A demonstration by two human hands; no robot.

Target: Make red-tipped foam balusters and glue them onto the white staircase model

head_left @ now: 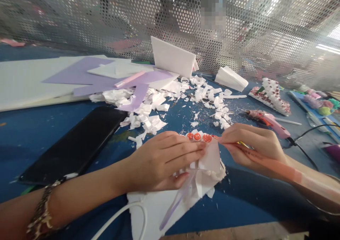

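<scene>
My left hand (164, 160) is closed around a small white foam piece (209, 162) with orange-red dots (198, 137) along its top edge, fingers lying over it. My right hand (249, 144) pinches a thin pink strip (287, 171) that runs from the foam piece back along my right forearm; a small yellowish tool tip (243, 144) shows between its fingers. Both hands meet just above a torn white foam sheet (156, 208) at the table's front.
A black phone (77, 144) lies to the left on the blue table (39, 126). White foam scraps (148, 109), purple sheets (79, 71) and white boards (172, 57) lie behind. A pink glue gun (268, 121), a decorated foam piece (271, 94) and pompoms (318, 103) sit at right. A perforated metal screen (132, 20) closes the back.
</scene>
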